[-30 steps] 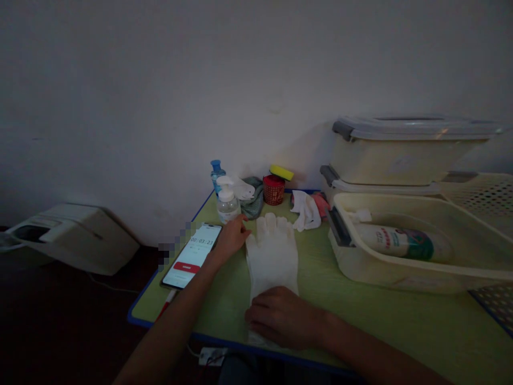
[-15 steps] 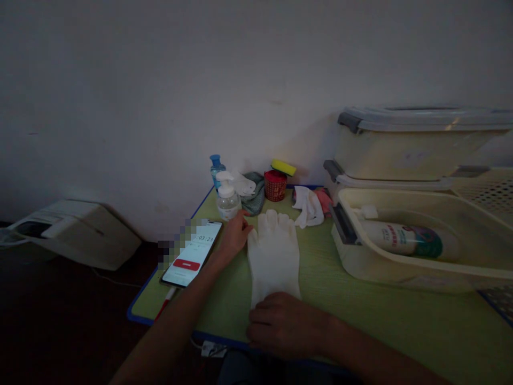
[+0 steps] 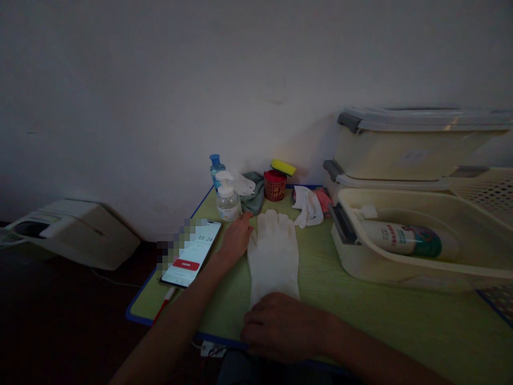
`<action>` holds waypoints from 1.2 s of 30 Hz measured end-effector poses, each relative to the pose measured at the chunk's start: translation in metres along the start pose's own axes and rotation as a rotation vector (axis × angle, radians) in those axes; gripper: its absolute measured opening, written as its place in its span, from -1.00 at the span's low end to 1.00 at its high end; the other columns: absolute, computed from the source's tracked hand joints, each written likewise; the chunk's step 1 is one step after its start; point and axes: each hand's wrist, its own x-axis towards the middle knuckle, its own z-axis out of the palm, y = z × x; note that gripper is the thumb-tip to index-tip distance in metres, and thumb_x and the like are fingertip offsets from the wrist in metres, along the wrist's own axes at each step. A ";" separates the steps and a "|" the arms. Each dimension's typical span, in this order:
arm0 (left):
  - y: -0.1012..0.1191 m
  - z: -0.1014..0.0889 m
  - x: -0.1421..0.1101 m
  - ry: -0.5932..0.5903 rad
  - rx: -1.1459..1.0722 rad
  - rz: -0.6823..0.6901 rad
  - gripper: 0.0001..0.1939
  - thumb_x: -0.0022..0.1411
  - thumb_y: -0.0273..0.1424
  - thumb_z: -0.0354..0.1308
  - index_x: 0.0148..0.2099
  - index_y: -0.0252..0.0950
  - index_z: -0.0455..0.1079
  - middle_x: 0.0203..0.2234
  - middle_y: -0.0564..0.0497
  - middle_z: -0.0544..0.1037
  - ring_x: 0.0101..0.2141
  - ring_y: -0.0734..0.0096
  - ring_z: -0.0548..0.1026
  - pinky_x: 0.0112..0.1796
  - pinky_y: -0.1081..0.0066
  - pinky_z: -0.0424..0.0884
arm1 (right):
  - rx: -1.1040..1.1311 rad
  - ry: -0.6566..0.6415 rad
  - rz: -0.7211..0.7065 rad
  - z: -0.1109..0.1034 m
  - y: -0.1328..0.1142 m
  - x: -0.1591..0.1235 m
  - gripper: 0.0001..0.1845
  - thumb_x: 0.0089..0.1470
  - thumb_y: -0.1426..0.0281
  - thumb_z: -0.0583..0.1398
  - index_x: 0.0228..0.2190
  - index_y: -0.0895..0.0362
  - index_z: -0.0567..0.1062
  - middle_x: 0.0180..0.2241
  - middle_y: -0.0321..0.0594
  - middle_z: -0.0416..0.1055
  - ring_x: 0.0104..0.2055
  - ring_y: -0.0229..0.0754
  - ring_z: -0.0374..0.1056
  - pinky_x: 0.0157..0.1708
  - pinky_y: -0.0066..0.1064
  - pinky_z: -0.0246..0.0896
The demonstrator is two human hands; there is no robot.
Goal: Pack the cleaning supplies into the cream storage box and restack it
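Observation:
A white glove (image 3: 273,256) lies flat on the green table, its fingers pointing away from me. My left hand (image 3: 237,236) rests at the glove's left side by its thumb, fingertips stretched forward and slightly apart. Over the cuff, my right hand (image 3: 280,327) is closed with its fingers curled, hiding the lower end of the glove. A phone (image 3: 192,255) showing a running timer lies left of my left forearm. Just beyond my left hand stands a clear pump bottle (image 3: 228,206) with a white top.
Along the back are a blue-capped bottle (image 3: 215,167), a grey cloth (image 3: 253,199), a red patterned container (image 3: 274,187) under a yellow sponge (image 3: 283,167), and a white cloth (image 3: 308,207). A cream bin (image 3: 360,264) at right holds a large bottle (image 3: 403,239); lidded boxes (image 3: 404,155) are stacked behind.
My left hand has shifted slightly, reaching a little further over the glove's thumb. My right hand has slid a little to the left at the cuff. The glove stays nearly in place.

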 end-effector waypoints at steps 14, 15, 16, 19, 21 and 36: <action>0.008 -0.005 -0.003 -0.032 0.208 -0.011 -0.78 0.25 -0.49 -0.12 -0.26 -0.34 0.36 -0.24 -0.08 0.44 -0.23 0.36 0.43 -0.24 0.43 0.29 | 0.009 -0.019 0.013 0.003 0.002 0.000 -0.80 0.14 0.25 0.04 -0.30 0.12 0.33 -0.37 -0.32 0.43 -0.37 -0.28 0.34 -0.43 -0.45 0.08; 0.008 -0.006 -0.003 -0.028 0.195 -0.010 -0.78 0.25 -0.50 -0.11 -0.27 -0.35 0.37 -0.26 -0.08 0.45 -0.24 0.36 0.43 -0.24 0.43 0.30 | 0.011 -0.022 0.020 0.003 0.002 0.000 -0.80 0.14 0.24 0.04 -0.30 0.11 0.33 -0.38 -0.33 0.43 -0.37 -0.28 0.34 -0.43 -0.45 0.08; 0.008 -0.007 -0.003 -0.024 0.182 -0.008 -0.78 0.24 -0.50 -0.11 -0.28 -0.35 0.38 -0.27 -0.08 0.45 -0.25 0.35 0.44 -0.24 0.42 0.30 | 0.013 -0.021 0.024 0.003 0.002 0.000 -0.79 0.13 0.23 0.04 -0.30 0.11 0.32 -0.38 -0.33 0.43 -0.37 -0.27 0.34 -0.44 -0.45 0.08; 0.008 -0.010 -0.001 0.008 0.153 -0.016 -0.78 0.23 -0.49 -0.09 -0.30 -0.37 0.39 -0.31 -0.09 0.46 -0.28 0.33 0.43 -0.23 0.40 0.31 | 0.017 -0.009 0.012 0.004 0.003 -0.001 -0.77 0.13 0.21 0.04 -0.29 0.10 0.32 -0.39 -0.35 0.42 -0.37 -0.27 0.35 -0.45 -0.45 0.07; 0.010 -0.011 -0.001 0.071 0.127 0.005 -0.78 0.23 -0.48 -0.08 -0.30 -0.37 0.40 -0.31 -0.10 0.45 -0.26 0.32 0.42 -0.20 0.38 0.32 | 0.010 0.001 -0.001 0.004 0.003 -0.001 -0.77 0.13 0.22 0.04 -0.28 0.11 0.32 -0.39 -0.35 0.42 -0.38 -0.28 0.34 -0.47 -0.44 0.06; 0.055 0.023 -0.034 -0.110 0.124 0.336 -0.39 0.22 -0.06 -0.15 0.23 -0.25 0.02 0.25 -0.16 -0.05 0.23 0.01 -0.12 0.14 -0.04 -0.10 | 0.003 -0.005 -0.014 0.006 0.003 0.001 -0.75 0.14 0.21 0.02 -0.31 0.13 0.34 -0.41 -0.33 0.43 -0.42 -0.27 0.31 -0.47 -0.44 0.04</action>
